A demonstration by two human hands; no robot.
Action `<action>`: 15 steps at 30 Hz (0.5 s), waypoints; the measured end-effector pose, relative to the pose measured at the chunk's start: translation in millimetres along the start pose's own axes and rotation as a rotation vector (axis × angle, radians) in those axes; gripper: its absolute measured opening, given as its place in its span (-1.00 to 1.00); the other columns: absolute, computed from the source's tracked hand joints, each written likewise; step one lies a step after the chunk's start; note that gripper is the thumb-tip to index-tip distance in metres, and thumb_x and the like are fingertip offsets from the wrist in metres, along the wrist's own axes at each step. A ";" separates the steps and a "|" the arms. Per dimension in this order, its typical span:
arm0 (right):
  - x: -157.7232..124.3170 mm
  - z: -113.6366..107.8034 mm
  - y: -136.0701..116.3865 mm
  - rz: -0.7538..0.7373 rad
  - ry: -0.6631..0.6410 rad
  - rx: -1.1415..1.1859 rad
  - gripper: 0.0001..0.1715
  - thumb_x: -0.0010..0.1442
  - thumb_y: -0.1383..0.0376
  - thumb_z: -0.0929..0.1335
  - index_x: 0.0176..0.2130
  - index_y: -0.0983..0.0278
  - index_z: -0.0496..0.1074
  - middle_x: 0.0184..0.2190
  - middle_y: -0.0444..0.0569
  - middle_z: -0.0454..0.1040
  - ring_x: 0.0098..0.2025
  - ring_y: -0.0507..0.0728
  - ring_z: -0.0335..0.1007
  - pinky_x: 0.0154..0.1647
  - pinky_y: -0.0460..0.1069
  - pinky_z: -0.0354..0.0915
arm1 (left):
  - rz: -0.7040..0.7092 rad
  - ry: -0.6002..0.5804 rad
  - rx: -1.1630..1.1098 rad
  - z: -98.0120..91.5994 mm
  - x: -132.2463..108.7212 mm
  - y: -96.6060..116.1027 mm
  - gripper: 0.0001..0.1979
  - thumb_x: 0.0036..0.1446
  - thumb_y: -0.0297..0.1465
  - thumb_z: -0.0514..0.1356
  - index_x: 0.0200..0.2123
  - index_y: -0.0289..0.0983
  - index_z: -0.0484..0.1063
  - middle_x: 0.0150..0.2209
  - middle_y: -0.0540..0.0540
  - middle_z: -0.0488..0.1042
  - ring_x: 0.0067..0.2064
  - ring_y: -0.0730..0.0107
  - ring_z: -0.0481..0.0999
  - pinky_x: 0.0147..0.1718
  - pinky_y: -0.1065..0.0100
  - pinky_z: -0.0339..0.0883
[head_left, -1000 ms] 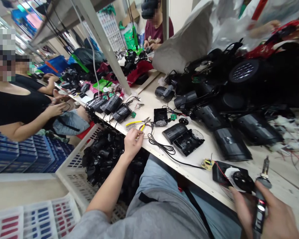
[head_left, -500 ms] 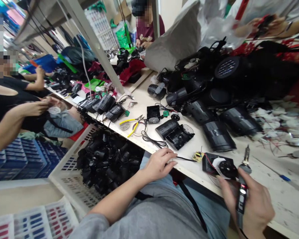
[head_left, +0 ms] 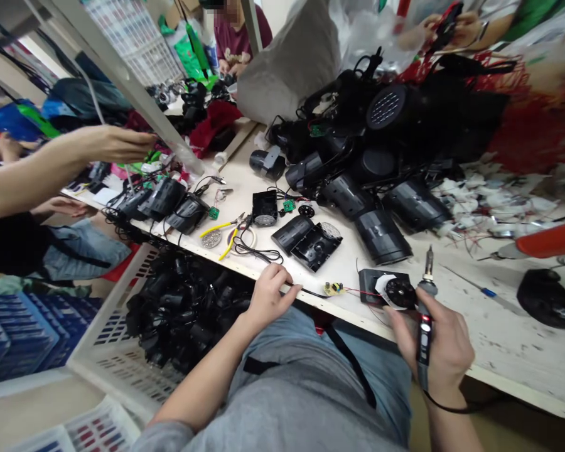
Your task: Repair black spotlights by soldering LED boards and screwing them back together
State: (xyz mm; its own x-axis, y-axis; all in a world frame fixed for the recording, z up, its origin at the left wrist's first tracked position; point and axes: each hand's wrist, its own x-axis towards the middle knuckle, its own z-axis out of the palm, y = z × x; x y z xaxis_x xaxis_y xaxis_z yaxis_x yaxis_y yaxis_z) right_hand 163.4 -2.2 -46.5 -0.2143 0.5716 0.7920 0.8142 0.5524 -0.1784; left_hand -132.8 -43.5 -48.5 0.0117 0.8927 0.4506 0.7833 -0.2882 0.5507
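Observation:
My left hand (head_left: 269,294) is closed at the table's front edge, pinching a black cable (head_left: 314,294). That cable runs to a small yellow circuit board (head_left: 333,288), with thin red wires leading on to a black box-shaped part (head_left: 368,289). A round black disc (head_left: 399,290) with a white piece behind it rests against that part. Gripped upright in my right hand (head_left: 445,342) is a soldering iron (head_left: 424,333), its metal tip pointing up and a red light lit on the handle. My right thumb is beside the disc; whether it touches is unclear.
Yellow-handled pliers (head_left: 230,238), an open black casing (head_left: 316,245) and several black cylinders (head_left: 381,235) lie farther back. An orange-handled tool (head_left: 550,236) is at right. A white crate (head_left: 103,351) of black parts stands below left. A co-worker's arm (head_left: 75,154) reaches in from the left.
The view has shifted right, bringing in the orange-handled tool. The co-worker at left now stretches an arm over the table. My hands keep hold of the cable and soldering iron.

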 end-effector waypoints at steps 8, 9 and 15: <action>-0.4 0.3 -0.2 0.009 -0.004 0.042 -0.32 0.20 0.19 0.53 0.20 0.41 0.39 -0.22 0.11 0.59 -0.31 0.16 0.53 -0.26 0.00 0.43 | -0.013 -0.028 -0.009 3.5 0.9 -0.4 -0.81 0.24 -0.35 0.23 -0.38 -0.22 0.29 -0.35 -0.04 0.36 -0.28 0.33 0.39 -0.28 0.32 0.30; -0.3 0.4 -0.2 0.008 -0.004 0.037 -0.32 0.20 0.20 0.53 0.20 0.42 0.39 -0.22 0.12 0.59 -0.32 0.17 0.52 -0.26 0.01 0.43 | -0.013 -0.028 -0.015 3.6 0.9 -0.4 -0.81 0.24 -0.35 0.23 -0.38 -0.22 0.28 -0.35 -0.04 0.36 -0.28 0.33 0.39 -0.28 0.32 0.30; 1.2 -0.2 -1.8 0.013 0.005 0.039 -0.28 0.17 0.21 0.54 0.23 0.40 0.39 -0.23 0.15 0.61 -0.35 0.21 0.54 -0.30 0.04 0.46 | -0.011 -0.025 -0.025 4.2 0.6 -1.4 -0.80 0.24 -0.36 0.23 -0.39 -0.22 0.26 -0.38 -0.03 0.35 -0.30 0.34 0.37 -0.29 0.32 0.27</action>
State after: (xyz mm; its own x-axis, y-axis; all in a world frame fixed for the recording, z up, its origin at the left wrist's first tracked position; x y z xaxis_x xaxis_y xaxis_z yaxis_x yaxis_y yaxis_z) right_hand 161.8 -2.6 -45.0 -0.2009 0.5759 0.7925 0.7951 0.5684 -0.2114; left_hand -131.3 -41.1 -51.9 0.0186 0.9042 0.4268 0.7676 -0.2864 0.5733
